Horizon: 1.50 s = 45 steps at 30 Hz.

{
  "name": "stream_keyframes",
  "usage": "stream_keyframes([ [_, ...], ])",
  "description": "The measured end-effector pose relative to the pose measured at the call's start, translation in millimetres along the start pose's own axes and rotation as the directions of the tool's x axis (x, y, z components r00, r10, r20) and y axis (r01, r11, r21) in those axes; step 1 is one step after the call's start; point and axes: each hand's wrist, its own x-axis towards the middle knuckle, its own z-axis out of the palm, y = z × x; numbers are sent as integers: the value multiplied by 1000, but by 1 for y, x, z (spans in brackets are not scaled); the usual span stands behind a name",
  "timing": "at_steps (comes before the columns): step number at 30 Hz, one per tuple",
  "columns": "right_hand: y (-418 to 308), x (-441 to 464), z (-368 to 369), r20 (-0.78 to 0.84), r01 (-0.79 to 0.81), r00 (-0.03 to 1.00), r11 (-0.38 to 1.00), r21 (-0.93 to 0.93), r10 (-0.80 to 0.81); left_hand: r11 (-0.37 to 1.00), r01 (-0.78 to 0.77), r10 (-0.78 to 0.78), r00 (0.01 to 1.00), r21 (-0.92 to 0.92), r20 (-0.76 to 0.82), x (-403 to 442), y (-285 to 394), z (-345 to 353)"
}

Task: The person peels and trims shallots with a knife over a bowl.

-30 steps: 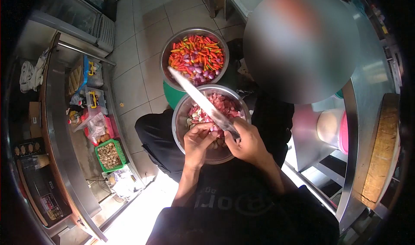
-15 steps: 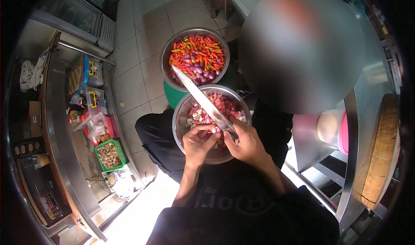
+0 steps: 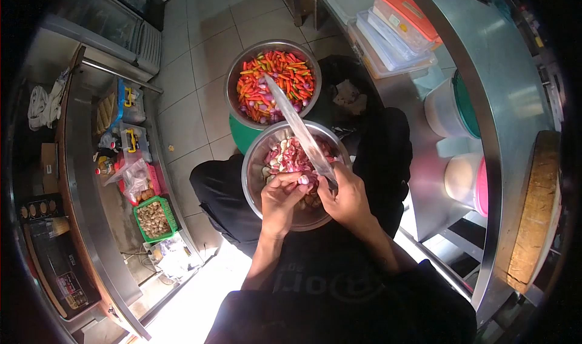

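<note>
Between the fingertips of my left hand [image 3: 280,203] is a small shallot [image 3: 304,179], pale and purple. My right hand [image 3: 347,199] grips a long knife [image 3: 297,125], whose blade points up and to the left. Both hands are over a steel bowl [image 3: 250,189] on my lap, which holds cut pink and white pieces [image 3: 288,156]. Beyond it stands a second steel bowl [image 3: 230,89] with red and orange chillies [image 3: 276,65] and whole shallots. The knife's tip reaches over this far bowl. My right fingers hide most of the handle.
Under the far bowl shows a green stool [image 3: 241,134]. A left shelf holds a green basket [image 3: 172,213] and plastic boxes. At the right are lidded tubs [image 3: 445,107], a steel counter [image 3: 509,71] and a round wooden board [image 3: 533,216].
The knife blade has swung to the right and stands steeper. The blurred round patch at the upper right is gone, and boxes and tubs show there.
</note>
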Motion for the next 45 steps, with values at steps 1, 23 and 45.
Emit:
stream_keyframes([
  [1, 0, 1, 0, -41, 28, 999, 1000, 2, -28, 995, 37, -37, 999, -92, 9, 0, 2, 0],
  [23, -8, -2, 0, 114, 82, 990, 997, 1, -81, 999, -5, 0, 994, -40, -109, -2, -1, 5],
  [45, -11, 5, -7, -59, 147, 989, 956, 256, -137, 900, 301, -310, 950, -314, 22, -2, -2, -8],
])
